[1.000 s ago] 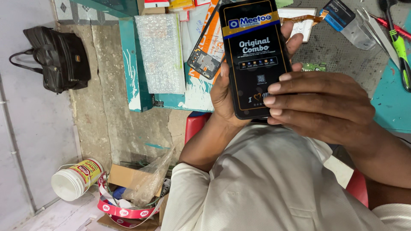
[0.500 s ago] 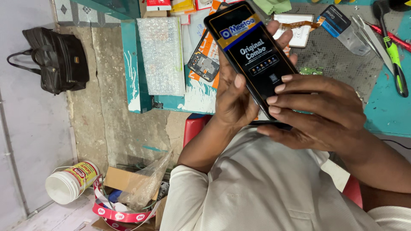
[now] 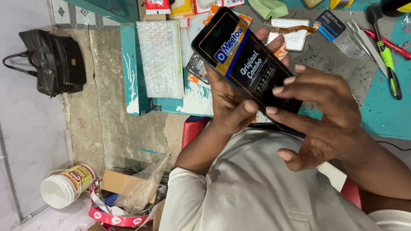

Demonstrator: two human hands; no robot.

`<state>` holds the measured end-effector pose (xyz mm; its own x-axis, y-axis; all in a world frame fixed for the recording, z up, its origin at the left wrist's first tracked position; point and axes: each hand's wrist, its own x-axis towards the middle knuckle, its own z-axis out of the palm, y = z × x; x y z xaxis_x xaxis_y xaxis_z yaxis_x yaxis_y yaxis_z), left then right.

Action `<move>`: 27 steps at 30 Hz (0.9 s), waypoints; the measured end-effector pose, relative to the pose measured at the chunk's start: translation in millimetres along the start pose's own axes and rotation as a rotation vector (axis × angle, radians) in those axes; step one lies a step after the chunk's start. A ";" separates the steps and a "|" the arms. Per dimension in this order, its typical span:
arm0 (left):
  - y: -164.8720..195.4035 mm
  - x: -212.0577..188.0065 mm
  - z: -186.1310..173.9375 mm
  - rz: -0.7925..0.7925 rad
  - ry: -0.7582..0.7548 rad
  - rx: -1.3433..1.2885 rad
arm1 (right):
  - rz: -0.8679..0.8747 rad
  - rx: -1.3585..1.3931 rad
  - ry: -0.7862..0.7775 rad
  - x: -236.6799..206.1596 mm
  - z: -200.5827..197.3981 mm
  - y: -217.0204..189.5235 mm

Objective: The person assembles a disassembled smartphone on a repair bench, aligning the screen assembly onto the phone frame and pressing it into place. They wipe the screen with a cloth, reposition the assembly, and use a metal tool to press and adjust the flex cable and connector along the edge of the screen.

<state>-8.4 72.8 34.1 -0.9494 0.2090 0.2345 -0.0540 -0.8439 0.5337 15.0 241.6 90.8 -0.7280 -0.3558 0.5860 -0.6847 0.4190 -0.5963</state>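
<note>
Holding a flat black rectangular phone screen panel with a blue-and-orange label film (image 3: 246,68) tilted above my lap, at the near edge of the teal-painted counter (image 3: 385,119). My left hand (image 3: 231,105) is curled around it from underneath, thumb on its lower face. My right hand (image 3: 325,113) is half open, fingertips (image 3: 278,90) pressing the panel's lower end. Bubble-wrap sheet (image 3: 162,60) lies on the counter left of it; black handbag (image 3: 53,62) sits on the floor.
</note>
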 end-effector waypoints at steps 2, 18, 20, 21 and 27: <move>4.2 0.7 0.8 -0.015 -0.007 0.034 | -0.031 -0.020 -0.002 0.2 1.0 0.5; -12.5 -39.9 -30.6 -0.113 -0.214 0.203 | -0.020 0.003 -0.167 13.8 -4.0 4.3; -12.4 -42.8 -34.3 -0.148 -0.245 0.192 | -0.016 0.022 -0.160 15.3 -3.4 4.8; -11.7 -43.6 -36.0 -0.165 -0.260 0.181 | -0.013 0.032 -0.156 15.9 -2.6 5.0; 1.5 -42.9 -38.8 -0.292 -0.279 0.131 | -0.005 0.012 -0.143 18.7 0.7 5.5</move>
<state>20.2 43.4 -6.6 -0.7791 0.5709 0.2589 -0.2516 -0.6631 0.7050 -2.4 236.7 98.1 -0.7214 -0.4735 0.5053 -0.6880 0.4070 -0.6008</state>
